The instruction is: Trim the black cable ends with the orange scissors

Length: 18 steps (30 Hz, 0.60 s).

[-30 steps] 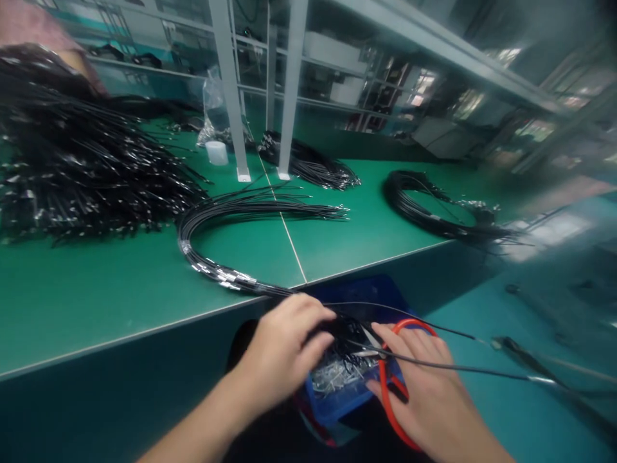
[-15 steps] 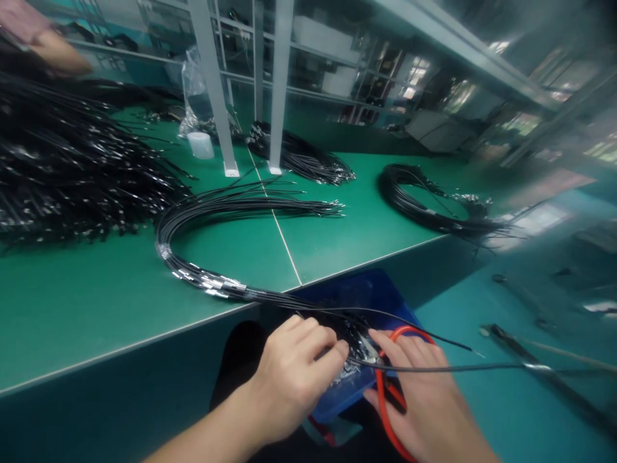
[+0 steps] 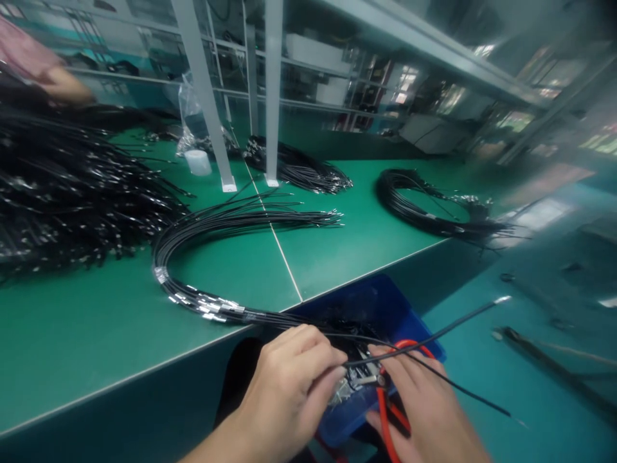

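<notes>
My left grip [image 3: 295, 378] is pinching 1 black cable [image 3: 457, 323], thumb and forefinger meeting at the tips. My right grip [image 3: 418, 400] is holding the red-handled scissors [image 3: 381, 381], hand curled round the handles; the blades appear to be standing apart. The pinched cable is projecting beyond the near edge of the bench [image 3: 231, 267], silver end pointing right. A 2nd cable [image 3: 467, 390] is sloping down past my right grip. The cable bundle [image 3: 263, 317] is curving across the bench and crossing its near edge toward my left grip. Silver pieces [image 3: 340, 392] are lying in the blue bin [image 3: 349, 421] below that edge.

Progress, by judgement: work is standing partway; 2 cable ends are lying separated, the rest remaining gathered. I cannot tell whether the coil [image 3: 395, 200] near the bench's right end is finished.
</notes>
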Tool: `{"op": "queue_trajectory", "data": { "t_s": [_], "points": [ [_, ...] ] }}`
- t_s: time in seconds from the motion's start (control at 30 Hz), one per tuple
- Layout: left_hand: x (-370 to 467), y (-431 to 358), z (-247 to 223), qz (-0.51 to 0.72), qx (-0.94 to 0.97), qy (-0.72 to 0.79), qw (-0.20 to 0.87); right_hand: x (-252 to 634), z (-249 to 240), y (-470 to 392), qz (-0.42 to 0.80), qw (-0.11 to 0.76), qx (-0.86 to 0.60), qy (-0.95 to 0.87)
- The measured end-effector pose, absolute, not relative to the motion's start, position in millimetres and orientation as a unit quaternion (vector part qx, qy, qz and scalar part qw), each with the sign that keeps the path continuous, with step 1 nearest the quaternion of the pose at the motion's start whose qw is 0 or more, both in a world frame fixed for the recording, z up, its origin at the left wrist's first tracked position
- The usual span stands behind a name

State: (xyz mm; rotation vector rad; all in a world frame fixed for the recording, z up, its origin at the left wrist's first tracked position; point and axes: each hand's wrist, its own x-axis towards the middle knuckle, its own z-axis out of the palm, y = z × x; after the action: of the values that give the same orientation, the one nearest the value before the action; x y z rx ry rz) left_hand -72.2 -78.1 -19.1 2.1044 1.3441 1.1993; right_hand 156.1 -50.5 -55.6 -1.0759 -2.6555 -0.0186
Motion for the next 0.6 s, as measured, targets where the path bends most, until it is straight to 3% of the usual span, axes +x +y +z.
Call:
{"op": "queue_trajectory", "data": {
  "t_s": [0.6],
  "points": [
    [-80,-63,-15,0.437,0.664,0.508,0.332,154,-74,-45,-0.061,0.147,-0.349,-0.924]
  ]
}}
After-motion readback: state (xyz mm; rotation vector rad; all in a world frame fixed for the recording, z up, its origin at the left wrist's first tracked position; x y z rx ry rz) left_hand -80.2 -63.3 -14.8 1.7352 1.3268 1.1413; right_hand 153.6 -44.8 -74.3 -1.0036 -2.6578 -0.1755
